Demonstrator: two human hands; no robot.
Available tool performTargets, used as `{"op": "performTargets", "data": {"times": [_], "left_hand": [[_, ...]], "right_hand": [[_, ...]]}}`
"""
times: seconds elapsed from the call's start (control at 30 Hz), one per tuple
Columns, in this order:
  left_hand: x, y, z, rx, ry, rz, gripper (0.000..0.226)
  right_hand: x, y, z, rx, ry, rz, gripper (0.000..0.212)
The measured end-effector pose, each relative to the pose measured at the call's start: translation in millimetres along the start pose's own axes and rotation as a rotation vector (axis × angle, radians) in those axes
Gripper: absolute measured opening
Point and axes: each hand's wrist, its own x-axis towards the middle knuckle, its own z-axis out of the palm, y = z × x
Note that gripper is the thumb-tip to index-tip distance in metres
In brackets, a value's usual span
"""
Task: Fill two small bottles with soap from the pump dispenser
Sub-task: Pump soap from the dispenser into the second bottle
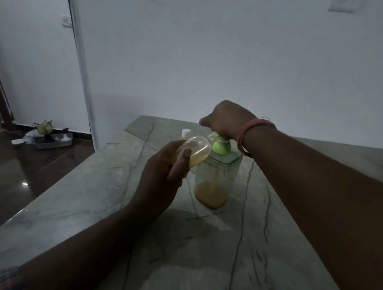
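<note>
A clear pump dispenser point(213, 184) with a green collar stands on the marble counter point(99, 208), with orange-yellow soap low in its base. My right hand point(225, 119) rests on top of the pump head, fingers curled over it. My left hand point(162, 169) grips a small clear bottle point(197, 150), tilted on its side with its mouth at the pump's spout; some yellow soap lies in it. A second small bottle with a white cap point(185, 133) stands behind, mostly hidden.
A white wall point(224, 52) rises right behind the counter. To the left the counter's edge drops to a dark glossy floor, where a tray of small items point(52, 138) lies near a doorway.
</note>
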Motion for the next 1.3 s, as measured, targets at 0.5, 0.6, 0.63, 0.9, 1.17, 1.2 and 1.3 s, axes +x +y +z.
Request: {"op": "performTargets", "data": {"times": [0.5, 0.6, 0.63, 0.9, 1.17, 1.2, 1.3], "left_hand": [[0.5, 1.0, 0.9, -0.097, 0.008, -0.055, 0.029], [0.0, 0.7, 0.6, -0.085, -0.001, -0.037, 0.039], [0.3, -0.8, 0.4, -0.076, -0.001, -0.033, 0.039], [0.4, 1.0, -0.5, -0.029, -0.009, -0.014, 0.026], [3.2, 0.9, -2.0, 0.022, -0.019, 0.007, 0.015], [2.8, 0.6, -2.4, 0.031, -0.016, 0.005, 0.015], [0.9, 1.9, -1.6, 0.034, -0.006, -0.001, 0.015]], "right_hand": [[5.4, -8.0, 0.7, -0.15, 0.012, -0.02, 0.024], [5.9, -5.3, -2.1, -0.068, 0.034, -0.008, 0.025], [7.6, -2.0, -0.1, -0.005, 0.054, 0.009, 0.024], [5.4, -3.7, -3.3, -0.016, 0.013, 0.027, 0.025], [3.6, 0.2, 0.7, 0.025, 0.061, 0.048, 0.016], [2.4, -2.1, -0.1, -0.006, 0.055, 0.043, 0.014], [1.7, -6.1, -3.0, -0.07, 0.04, 0.015, 0.014]]}}
